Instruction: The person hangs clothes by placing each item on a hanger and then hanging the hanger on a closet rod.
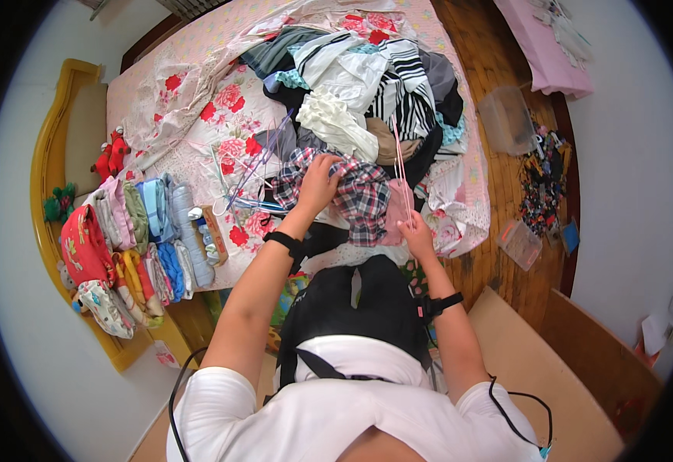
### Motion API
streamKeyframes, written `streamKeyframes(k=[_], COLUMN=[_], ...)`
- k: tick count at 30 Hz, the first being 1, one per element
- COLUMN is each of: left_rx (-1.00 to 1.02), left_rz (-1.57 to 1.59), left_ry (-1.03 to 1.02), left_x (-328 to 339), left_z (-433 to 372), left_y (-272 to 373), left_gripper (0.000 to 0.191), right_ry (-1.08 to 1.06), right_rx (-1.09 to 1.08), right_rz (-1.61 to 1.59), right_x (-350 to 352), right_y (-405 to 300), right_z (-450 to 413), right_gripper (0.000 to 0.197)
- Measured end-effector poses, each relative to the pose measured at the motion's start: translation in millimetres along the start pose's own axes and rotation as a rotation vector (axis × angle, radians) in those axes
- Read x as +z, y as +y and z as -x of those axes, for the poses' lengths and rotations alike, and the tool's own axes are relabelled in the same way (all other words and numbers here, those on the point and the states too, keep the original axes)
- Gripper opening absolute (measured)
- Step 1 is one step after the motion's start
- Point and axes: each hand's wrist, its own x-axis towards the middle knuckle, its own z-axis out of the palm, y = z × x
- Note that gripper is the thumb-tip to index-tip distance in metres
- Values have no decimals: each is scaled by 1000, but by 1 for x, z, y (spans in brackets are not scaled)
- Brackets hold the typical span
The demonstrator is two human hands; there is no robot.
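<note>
My right hand grips a pink wire clothes hanger, which points away from me. Bent over a plaid shirt in navy, white and red, my left hand touches its fabric; whether the fingers pinch the cloth is hard to tell. Against the shirt's right side lies a pink cloth, partly behind the hanger. Beyond both hands is a heap of loose clothes, with a cream garment, a white garment and a black-and-white striped garment. Loose hangers lie left of the shirt.
Folded clothes stand in rows along the bed's left side, beside a small cardboard box. The floral bed sheet lies beneath. On the wooden floor to the right are a clear plastic bin and a pile of small toy pieces.
</note>
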Motion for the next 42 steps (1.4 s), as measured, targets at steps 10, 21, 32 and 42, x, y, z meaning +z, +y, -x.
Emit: streamKeyframes(k=[10, 21, 32, 42], left_rx=[-34, -128, -397, -341], left_rz=[-163, -144, 601, 649], left_ry=[10, 246, -309, -631], left_x=[106, 160, 143, 75], left_z=[-142, -205, -153, 32], left_y=[-65, -126, -45, 89], left_gripper=[41, 31, 16, 16], right_ry=[-42, -84, -21, -120], right_rx=[51, 143, 152, 127], right_rz=[-159, -271, -242, -587], right_x=[0, -18, -41, -23], right_y=[3, 37, 25, -23], right_z=[-42, -62, -83, -99], right_gripper=[54, 52, 48, 48])
